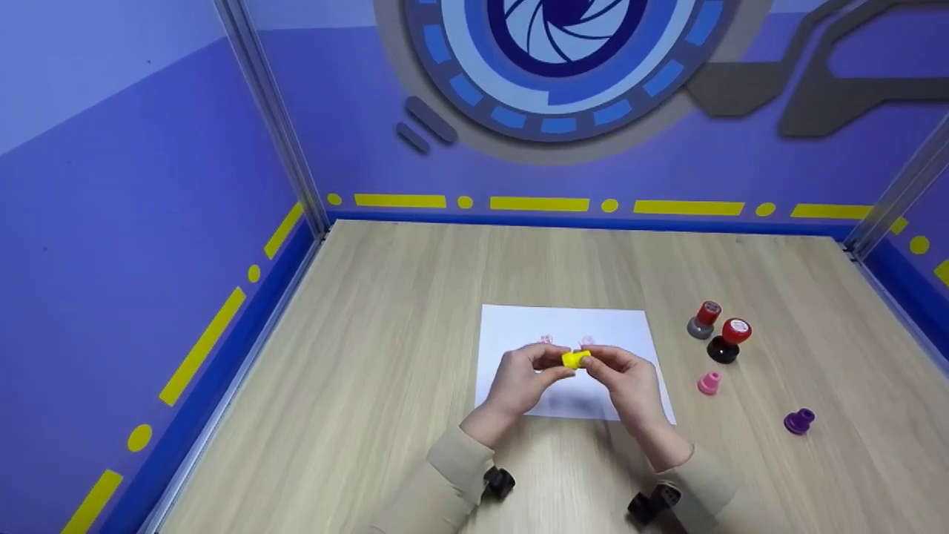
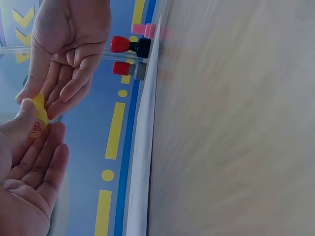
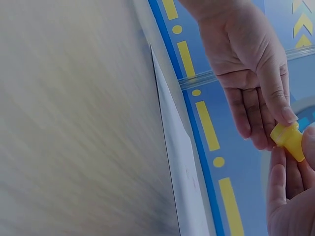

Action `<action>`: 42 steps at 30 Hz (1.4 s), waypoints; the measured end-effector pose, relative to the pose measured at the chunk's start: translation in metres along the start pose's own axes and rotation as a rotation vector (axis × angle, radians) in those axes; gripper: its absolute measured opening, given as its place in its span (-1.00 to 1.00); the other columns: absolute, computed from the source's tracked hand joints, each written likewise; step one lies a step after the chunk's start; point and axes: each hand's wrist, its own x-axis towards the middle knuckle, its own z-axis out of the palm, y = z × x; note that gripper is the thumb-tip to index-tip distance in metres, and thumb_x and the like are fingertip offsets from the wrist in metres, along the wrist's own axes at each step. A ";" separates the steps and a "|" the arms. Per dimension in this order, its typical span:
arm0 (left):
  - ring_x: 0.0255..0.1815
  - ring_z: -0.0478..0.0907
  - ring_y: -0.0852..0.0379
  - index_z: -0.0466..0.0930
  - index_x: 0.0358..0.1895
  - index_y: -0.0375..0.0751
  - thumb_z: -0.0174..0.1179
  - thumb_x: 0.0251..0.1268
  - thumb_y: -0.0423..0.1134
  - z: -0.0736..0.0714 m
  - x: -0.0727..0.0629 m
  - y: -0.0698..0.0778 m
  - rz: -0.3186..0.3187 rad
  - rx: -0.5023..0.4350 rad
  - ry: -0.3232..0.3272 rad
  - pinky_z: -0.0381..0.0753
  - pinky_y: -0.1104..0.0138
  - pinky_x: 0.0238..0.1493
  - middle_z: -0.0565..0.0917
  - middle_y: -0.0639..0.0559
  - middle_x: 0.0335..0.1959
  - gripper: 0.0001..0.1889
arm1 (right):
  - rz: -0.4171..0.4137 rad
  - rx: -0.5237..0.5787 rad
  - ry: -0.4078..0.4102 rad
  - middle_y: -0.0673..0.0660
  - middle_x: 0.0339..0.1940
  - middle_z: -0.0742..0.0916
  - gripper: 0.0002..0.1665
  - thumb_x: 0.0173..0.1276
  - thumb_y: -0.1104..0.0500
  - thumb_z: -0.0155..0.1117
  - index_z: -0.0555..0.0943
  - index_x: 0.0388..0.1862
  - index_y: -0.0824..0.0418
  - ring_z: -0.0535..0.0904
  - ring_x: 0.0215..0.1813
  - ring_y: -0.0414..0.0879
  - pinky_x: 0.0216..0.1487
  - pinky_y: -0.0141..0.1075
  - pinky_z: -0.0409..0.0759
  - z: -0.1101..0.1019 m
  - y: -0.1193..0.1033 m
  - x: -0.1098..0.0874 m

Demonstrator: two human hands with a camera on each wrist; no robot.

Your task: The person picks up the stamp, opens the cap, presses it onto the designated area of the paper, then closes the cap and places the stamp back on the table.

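Note:
A small yellow stamp (image 1: 575, 360) is held above a white sheet of paper (image 1: 511, 322), pinched from both sides. My left hand (image 1: 521, 382) grips one end between thumb and fingers, while my right hand (image 1: 630, 382) pinches the other end. A red flower picture (image 2: 36, 128) shows on the stamp's end near the left thumb in the left wrist view. In the right wrist view the yellow stamp (image 3: 289, 140) sits between both thumbs and fingertips. Two small prints mark the paper, a red print (image 1: 546, 340) and a paler pink print (image 1: 587, 340).
Right of the paper stand a red and grey stamp (image 1: 705, 320), a red and black stamp (image 1: 729, 341) and a pink stamp (image 1: 709, 383). Farther right is a purple stamp (image 1: 800, 421). Blue walls border the wooden table (image 1: 356, 356) at the back and sides.

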 end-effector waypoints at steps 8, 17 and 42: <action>-0.17 0.79 0.16 0.78 -0.04 -0.30 0.48 0.20 -0.31 -0.004 0.003 -0.002 -0.002 0.001 0.011 0.73 0.52 -0.11 0.84 -0.11 -0.14 -0.72 | 0.000 -0.019 0.010 0.24 0.12 0.79 -0.63 0.43 0.28 0.38 0.67 0.14 0.44 0.74 -0.06 -0.31 0.04 -0.50 0.71 -0.004 -0.002 0.005; -0.18 0.76 0.23 0.78 0.03 -0.27 0.48 0.20 -0.30 -0.019 0.008 -0.007 -0.068 -0.040 0.116 0.74 0.49 -0.15 0.84 -0.09 -0.15 -0.68 | -0.176 -0.436 0.014 0.22 -0.15 0.84 -0.77 0.28 0.25 0.53 0.80 -0.09 0.28 0.69 -0.22 -0.21 -0.21 -0.59 0.61 -0.017 -0.003 0.031; -0.13 0.78 0.15 0.75 0.05 -0.35 0.46 0.23 -0.29 -0.022 0.009 -0.008 -0.054 -0.048 0.105 0.74 0.50 -0.09 0.83 -0.11 -0.12 -0.66 | -0.095 -0.756 -0.172 0.19 -0.28 0.85 -0.85 0.20 0.31 0.56 0.79 -0.23 0.29 0.69 -0.31 -0.10 -0.27 -0.29 0.65 -0.004 0.004 0.056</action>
